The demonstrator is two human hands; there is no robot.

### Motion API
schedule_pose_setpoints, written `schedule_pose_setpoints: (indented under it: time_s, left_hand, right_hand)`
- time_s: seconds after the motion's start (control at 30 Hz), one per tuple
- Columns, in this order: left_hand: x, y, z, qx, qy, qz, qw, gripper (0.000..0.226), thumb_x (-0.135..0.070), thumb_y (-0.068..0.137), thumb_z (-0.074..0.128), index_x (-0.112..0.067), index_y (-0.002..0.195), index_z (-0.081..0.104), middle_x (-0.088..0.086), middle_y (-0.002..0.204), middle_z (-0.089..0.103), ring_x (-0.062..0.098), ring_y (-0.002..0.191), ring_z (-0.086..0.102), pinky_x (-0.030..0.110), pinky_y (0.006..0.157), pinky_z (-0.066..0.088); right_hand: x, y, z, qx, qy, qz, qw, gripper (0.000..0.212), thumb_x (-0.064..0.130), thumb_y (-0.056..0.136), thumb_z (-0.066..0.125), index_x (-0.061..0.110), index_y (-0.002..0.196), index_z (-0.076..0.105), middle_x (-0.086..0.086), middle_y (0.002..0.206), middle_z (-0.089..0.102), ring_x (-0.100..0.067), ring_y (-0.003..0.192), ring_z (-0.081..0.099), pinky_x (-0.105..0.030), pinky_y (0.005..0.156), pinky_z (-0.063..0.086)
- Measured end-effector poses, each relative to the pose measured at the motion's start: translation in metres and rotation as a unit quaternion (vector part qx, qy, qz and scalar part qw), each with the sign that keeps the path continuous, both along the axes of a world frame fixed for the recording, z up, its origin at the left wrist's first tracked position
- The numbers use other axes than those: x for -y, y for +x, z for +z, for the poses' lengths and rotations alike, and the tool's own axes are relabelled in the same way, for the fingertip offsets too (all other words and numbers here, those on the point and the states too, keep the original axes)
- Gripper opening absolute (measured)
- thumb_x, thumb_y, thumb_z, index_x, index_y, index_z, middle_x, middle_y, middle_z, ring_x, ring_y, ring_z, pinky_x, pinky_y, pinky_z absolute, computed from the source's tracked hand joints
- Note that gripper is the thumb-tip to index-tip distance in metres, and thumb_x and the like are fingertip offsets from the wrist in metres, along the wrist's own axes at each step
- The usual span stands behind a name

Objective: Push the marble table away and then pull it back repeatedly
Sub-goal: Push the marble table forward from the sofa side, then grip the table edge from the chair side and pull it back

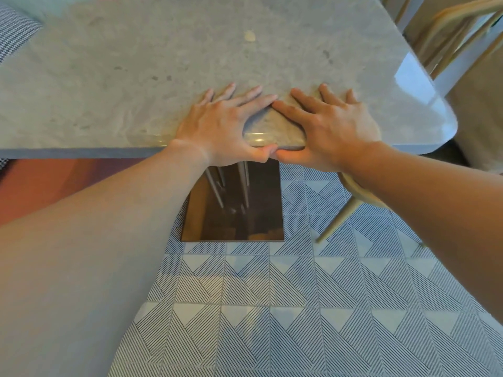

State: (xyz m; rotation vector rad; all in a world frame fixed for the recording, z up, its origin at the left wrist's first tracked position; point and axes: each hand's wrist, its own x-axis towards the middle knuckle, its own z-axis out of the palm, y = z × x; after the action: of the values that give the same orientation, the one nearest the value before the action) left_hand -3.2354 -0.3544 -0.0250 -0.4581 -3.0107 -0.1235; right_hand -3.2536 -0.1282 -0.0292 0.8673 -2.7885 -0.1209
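We see the table (136, 77) filling the upper half of the view. Its grey marble top runs out of frame at the left and the top, and only the near right corner, rounded and glossy, shows whole. Both hands sit at the near edge, right of centre.

The left hand (217, 123) lies palm down, fingers (258, 101) spread straight on the top and thumb (255, 155) hooked over the rim. The right hand (337, 126) mirrors it. Each hand thus grasps the slab between flat fingers and thumb. The thumbs meet tip to tip at the rim and the forefingers touch on top, framing a small patch of marble. The edge hides how far the thumbs reach beneath the slab, so we cannot tell.

Below the edge we make out thin metal rods (243, 183) dropping to a dark mirrored base plate (236, 221) on the patterned floor (299, 295). The rods' upper ends are hidden by the top and the hands. The left forearm (109, 240) blocks much of the floor on that side.

At the right a chair (457, 36) is cut off by the frame, and one pale leg (337, 213) shows under the right wrist. A checked cushion (13, 31) peeks in at far left. A pale spot (249, 36) on the marble is too blurred for us to identify.
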Motion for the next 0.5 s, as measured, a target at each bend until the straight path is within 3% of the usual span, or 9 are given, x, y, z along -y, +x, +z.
schedule_pose_setpoints:
  time_s: [0.17,0.23,0.3,0.33,0.4,0.5]
  left_hand:
    - [0.005,-0.004,-0.004,-0.009,0.012,-0.013,1.000,0.104,-0.098,0.070,0.038,-0.056,0.163,0.017,-0.014,0.177,0.023,0.031,0.165,0.020,0.061,0.129,0.016]
    - [0.006,-0.004,-0.002,0.005,0.008,-0.014,1.000,0.104,-0.098,0.071,0.038,-0.057,0.163,0.015,-0.015,0.177,0.022,0.030,0.166,0.017,0.060,0.130,0.014]
    - [0.003,0.000,0.010,0.039,0.022,-0.008,0.999,0.104,-0.097,0.071,0.037,-0.055,0.164,0.017,-0.017,0.177,0.021,0.028,0.167,0.015,0.058,0.131,0.011]
    - [0.001,0.004,0.017,0.063,0.063,0.001,0.996,0.103,-0.095,0.072,0.040,-0.051,0.164,0.021,-0.016,0.176,0.023,0.026,0.167,0.016,0.057,0.132,0.009]
    - [-0.009,0.013,0.045,0.095,0.242,0.036,0.965,0.098,-0.084,0.076,0.053,-0.042,0.163,0.034,-0.011,0.174,0.031,0.020,0.164,0.024,0.054,0.134,0.013]
    - [-0.029,0.032,0.107,0.038,0.493,0.029,0.869,0.074,-0.064,0.083,0.066,-0.040,0.150,0.049,-0.007,0.165,0.048,0.008,0.156,0.040,0.043,0.131,0.029]
  right_hand:
    - [-0.002,0.001,0.006,0.026,0.007,-0.008,1.000,0.121,0.102,0.068,-0.014,0.043,0.165,0.026,-0.004,0.170,0.039,-0.048,0.153,0.038,-0.074,0.115,0.033]
    - [-0.003,0.002,0.010,0.055,0.010,-0.013,0.998,0.119,0.103,0.067,-0.012,0.045,0.166,0.019,-0.002,0.174,0.032,-0.047,0.157,0.030,-0.074,0.119,0.026]
    - [-0.004,0.007,0.024,0.129,-0.001,-0.024,0.991,0.113,0.105,0.070,0.005,0.045,0.167,0.012,0.002,0.178,0.019,-0.041,0.164,0.015,-0.072,0.126,0.014]
    - [-0.005,0.012,0.033,0.180,-0.041,-0.033,0.982,0.109,0.101,0.075,0.021,0.043,0.167,0.015,0.003,0.178,0.018,-0.036,0.165,0.012,-0.069,0.129,0.010]
    - [-0.013,0.024,0.061,0.251,-0.222,-0.049,0.941,0.102,0.087,0.080,0.055,0.036,0.165,0.030,0.004,0.174,0.029,-0.022,0.163,0.023,-0.057,0.132,0.014]
    - [-0.039,0.048,0.118,0.242,-0.442,-0.052,0.862,0.098,0.082,0.075,0.071,0.033,0.156,0.048,0.010,0.159,0.050,-0.002,0.145,0.043,-0.037,0.126,0.035]
